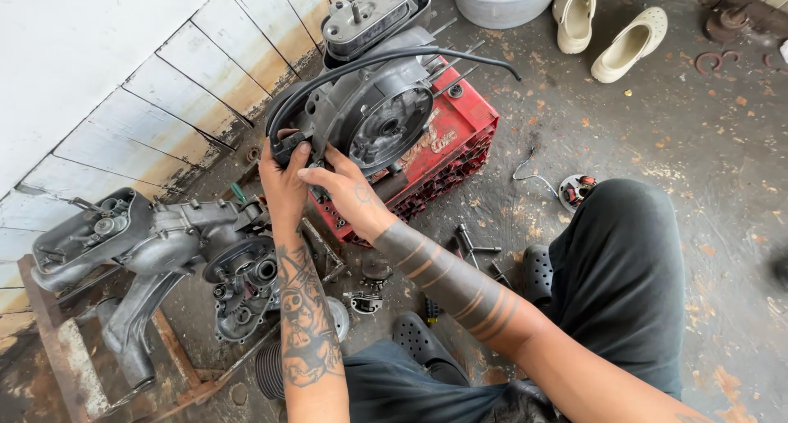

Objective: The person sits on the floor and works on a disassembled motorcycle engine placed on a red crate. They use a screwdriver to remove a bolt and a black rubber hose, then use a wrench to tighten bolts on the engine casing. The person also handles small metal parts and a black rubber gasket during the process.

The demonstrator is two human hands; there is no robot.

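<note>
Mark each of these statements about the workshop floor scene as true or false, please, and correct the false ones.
1. The engine case the hands work on rests on a red crate. True.
2. The left hand is at a black part at the end of a black hose. True.
3. The right hand holds a hammer. False: it holds no tool, and its fingers rest against the engine case.
4. A second engine case lies on a blue plastic tray. False: it lies on a rusty metal frame.
5. Two pale clogs lie near a grey tub. True.
</note>
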